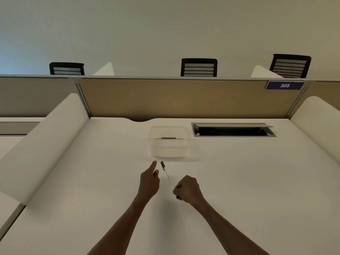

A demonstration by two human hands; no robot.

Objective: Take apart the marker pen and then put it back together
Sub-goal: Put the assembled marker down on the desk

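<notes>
Right hand [187, 188] closed in a fist around the rear end of the marker pen [167, 176], with a small dark tip of the pen showing below the fist. Pen held just above the middle of the desk [257, 181], well back from the near edge; whether any part touches the surface cannot be told. Long axis running from the right fist forward and a little to the left, toward the far edge, ending in the dark cap [162, 164]. Cap apparently in place on the white barrel, so probably no part taken off yet.

Left hand [149, 181] empty, half open, with forefinger stretched forward and thumb apart from it. Placed just beside the pen on its left side, not touching it. Forefinger tip almost level with the cap, only a narrow gap between them, so clearly the nearer free hand for the cap end.

Coming move, by judgement: left thumb and forefinger across to the right onto the cap, then a pull along the axis, away from the right fist.

Beyond the cap, toward the far edge, a clear plastic container [169, 142], apart from both hands.
</notes>
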